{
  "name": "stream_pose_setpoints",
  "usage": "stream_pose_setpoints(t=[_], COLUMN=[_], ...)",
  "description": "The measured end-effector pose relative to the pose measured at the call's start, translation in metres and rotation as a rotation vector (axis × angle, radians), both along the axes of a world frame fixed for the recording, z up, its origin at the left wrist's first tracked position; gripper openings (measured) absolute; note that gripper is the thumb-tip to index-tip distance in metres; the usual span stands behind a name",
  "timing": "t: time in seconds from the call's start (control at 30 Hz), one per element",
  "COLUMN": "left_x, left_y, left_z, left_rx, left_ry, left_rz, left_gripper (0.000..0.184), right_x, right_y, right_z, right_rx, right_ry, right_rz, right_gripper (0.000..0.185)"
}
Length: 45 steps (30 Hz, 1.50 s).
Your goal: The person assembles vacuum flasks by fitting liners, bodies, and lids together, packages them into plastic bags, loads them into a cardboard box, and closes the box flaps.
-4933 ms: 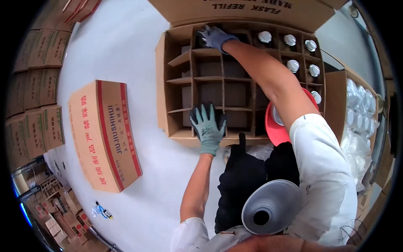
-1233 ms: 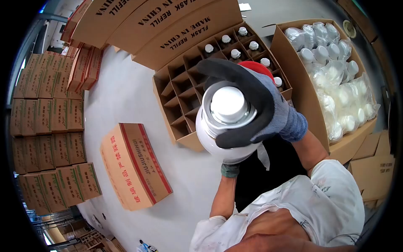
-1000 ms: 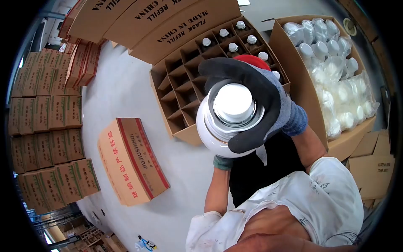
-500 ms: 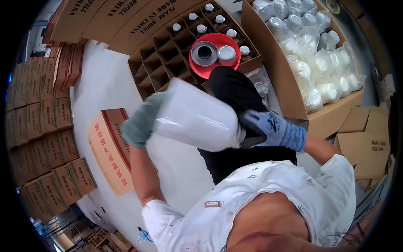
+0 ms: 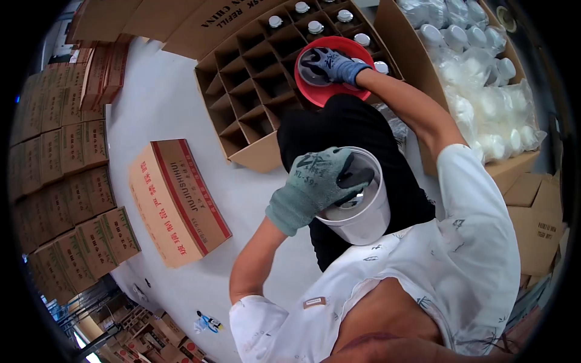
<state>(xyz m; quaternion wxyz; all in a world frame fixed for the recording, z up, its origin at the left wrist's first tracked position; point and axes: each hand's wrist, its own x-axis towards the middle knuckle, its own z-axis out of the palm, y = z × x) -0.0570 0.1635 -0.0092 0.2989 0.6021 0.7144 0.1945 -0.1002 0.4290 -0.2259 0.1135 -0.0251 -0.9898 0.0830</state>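
A white cylindrical flask casing (image 5: 360,227) rests on my lap, tilted with its open end up. My left hand (image 5: 324,184), in a grey-green glove, closes over the casing's open end, its dark-coated fingers at the mouth. Something shiny and glassy (image 5: 352,202) shows inside, partly hidden by these fingers. My right hand (image 5: 333,65), in a blue-grey glove, reaches into a red basin (image 5: 315,95). Its bent fingers lie over a grey metal dish (image 5: 310,74); whatever they pinch there is hidden. A white cap sits under my right wrist, mostly covered.
A divided carton (image 5: 242,91) holds several silver-capped bottles (image 5: 315,27) beyond my knees. To the right stands a carton (image 5: 433,121) of bagged white cups (image 5: 478,97). One printed box (image 5: 178,202) lies on the floor at left, before stacked cartons (image 5: 60,157).
The casing has turned from lying sideways between both hands to mouth-up on my lap. My right hand has left it and moved up into the red basin; my left hand has shifted to its mouth.
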Motion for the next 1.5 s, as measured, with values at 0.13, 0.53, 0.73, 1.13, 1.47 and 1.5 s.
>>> stream_pose_setpoints(t=[0.13, 0.53, 0.73, 1.13, 1.47, 1.5], left_x=[-0.036, -0.029, -0.015, 0.032, 0.076, 0.089], left_y=[0.0, 0.048, -0.022, -0.031, -0.05, -0.048], left_z=[-0.009, 0.029, 0.004, -0.008, -0.071, -0.077], left_rx=[0.59, 0.812, 0.431, 0.29, 0.594, 0.535], left_ry=[-0.049, 0.181, -0.269, -0.064, -0.594, -0.568], left_rz=[0.476, -0.018, -0.059, -0.189, 0.581, 0.607], left_gripper=[0.041, 0.063, 0.058, 0.076, 0.039, 0.039], right_x=[-0.008, 0.126, 0.172, 0.171, 0.241, 0.269], right_y=[0.004, -0.053, -0.039, -0.109, -0.092, -0.097], right_z=[0.017, 0.162, 0.163, 0.138, 0.174, 0.178], right_rx=[-0.228, -0.901, -1.167, -0.801, -0.842, -0.754], right_ry=[0.033, 0.598, -0.151, 0.092, 0.211, 0.15], right_rz=[0.101, 0.531, -0.184, 0.539, 0.517, 0.325], right_gripper=[0.072, 0.046, 0.039, 0.035, 0.047, 0.049])
